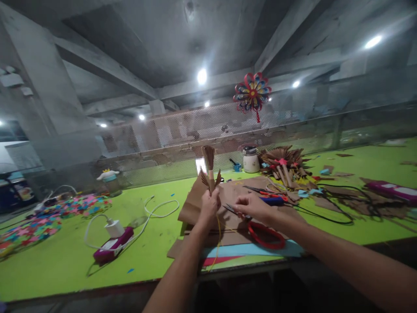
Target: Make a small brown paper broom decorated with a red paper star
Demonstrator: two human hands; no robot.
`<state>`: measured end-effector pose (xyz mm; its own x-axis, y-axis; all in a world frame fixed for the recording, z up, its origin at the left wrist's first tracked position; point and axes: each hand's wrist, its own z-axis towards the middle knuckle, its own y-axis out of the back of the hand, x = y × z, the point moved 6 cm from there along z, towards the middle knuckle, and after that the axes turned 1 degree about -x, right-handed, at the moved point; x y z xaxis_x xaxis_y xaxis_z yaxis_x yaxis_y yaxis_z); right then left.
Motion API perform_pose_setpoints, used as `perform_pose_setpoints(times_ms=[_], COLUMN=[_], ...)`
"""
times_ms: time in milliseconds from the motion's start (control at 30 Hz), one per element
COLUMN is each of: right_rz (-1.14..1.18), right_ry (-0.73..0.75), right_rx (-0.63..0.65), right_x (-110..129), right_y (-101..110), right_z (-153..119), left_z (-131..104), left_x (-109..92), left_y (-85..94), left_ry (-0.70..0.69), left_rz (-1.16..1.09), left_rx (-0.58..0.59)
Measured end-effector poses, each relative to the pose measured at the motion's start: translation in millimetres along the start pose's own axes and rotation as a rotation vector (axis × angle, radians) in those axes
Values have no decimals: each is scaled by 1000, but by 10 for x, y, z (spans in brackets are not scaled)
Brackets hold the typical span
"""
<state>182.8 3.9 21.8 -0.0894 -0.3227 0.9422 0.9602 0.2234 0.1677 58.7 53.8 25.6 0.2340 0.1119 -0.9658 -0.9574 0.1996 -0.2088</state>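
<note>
A concrete ceiling (195, 39) crossed by heavy beams spans the room, lit by small bright lamps (202, 77). Below it, a perforated screen (169, 139) runs along the far side of a long lime-green tabletop (153, 248), whose near edge is dark. At the middle of that surface lie overlapping sheets of brown kraft paper (192, 206), one curling up at its left side, with light-blue paper (254, 250) showing beneath along the front. Colourful flat cutouts (87, 206), many of them star-shaped, spread over the left end. Toward the right rear sits a heap of pleated brown paper fans (282, 156), with torn brown scraps farther right. A red, petalled ornament (253, 92) shows above the screen. A purple power strip (114, 245) lies at left, carrying a white charger (114, 228); a pale, dark-topped jar (250, 161) stands beside the heap.

Over the kraft sheets, the left hand (211, 202) pinches the base of a pleated brown paper piece (210, 161), held upright with its fanned end on top. The right hand (249, 205) is closed around red-handled scissors (265, 237), their tips pointing toward the left hand. A thin yellow thread (219, 234) hangs below the left hand.
</note>
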Motion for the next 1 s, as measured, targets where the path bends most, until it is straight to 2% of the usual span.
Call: perform_pose_setpoints(times_ms=[133, 333, 467, 567, 700, 833, 933, 1000], right_rz=[-229, -521, -560, -573, -605, -701, -813, -898], right_ry=[81, 109, 140, 159, 141, 71, 19, 2], right_rx=[-41, -157, -249, -297, -333, -377, -331, -247], right_x=[-37, -89, -90, -67, -76, -152, -182, -185], right_y=[232, 608, 715, 727, 858, 1232, 1450, 1470], right_z=[-100, -181, -104, -15, 61, -5, -121, -171], left_z=[-24, -84, -107, -107, -67, -6, 21, 31], left_x=[-63, -107, -130, -129, -119, -196, -273, -292], left_y=[18, -39, -109, -140, -117, -62, -34, -46], left_ry=[-70, -36, -13, -12, -20, -138, -224, -222], left_rz=[-51, -132, -236, -274, -294, -280, -215, -160], left_rx=[6, 161, 284, 322, 279, 213, 161, 153])
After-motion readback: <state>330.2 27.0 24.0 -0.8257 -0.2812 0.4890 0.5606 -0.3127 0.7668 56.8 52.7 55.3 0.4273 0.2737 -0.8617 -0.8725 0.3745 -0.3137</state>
